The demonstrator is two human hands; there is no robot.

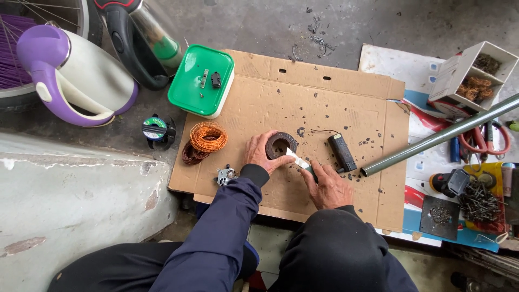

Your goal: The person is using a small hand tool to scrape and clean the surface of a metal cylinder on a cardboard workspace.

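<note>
— Cardboard, flattened out on the floor: that sheet [324, 108] carries everything. See the dark ring [279, 145] near the middle of the frame?

— The round wound thing with the hole? Yes. The left hand [260, 152] has it, fingers curled round its left and lower edge, thumb pressing the near rim, so it lies flat with the hole facing up.

— And the right hand [331, 186] sits just lower right of it, closed round a tool with a pale blade [297, 159]. The blade runs on a slant, handle at the lower right, tip at the upper left, and the tip touches the ring's lower right rim.

— So the ring lies up and to the left of the right hand, along the blade's own line. The left hand is the nearer one, already on it.

— Just right of the ring lies a small black block [343, 152] with a thin wire, apart from both hands.

— To the left, an orange wire coil [208, 136], and above that a green lid [201, 80] on a box at the upper left. A grey pipe [440, 135] slants in from the right edge.
</note>
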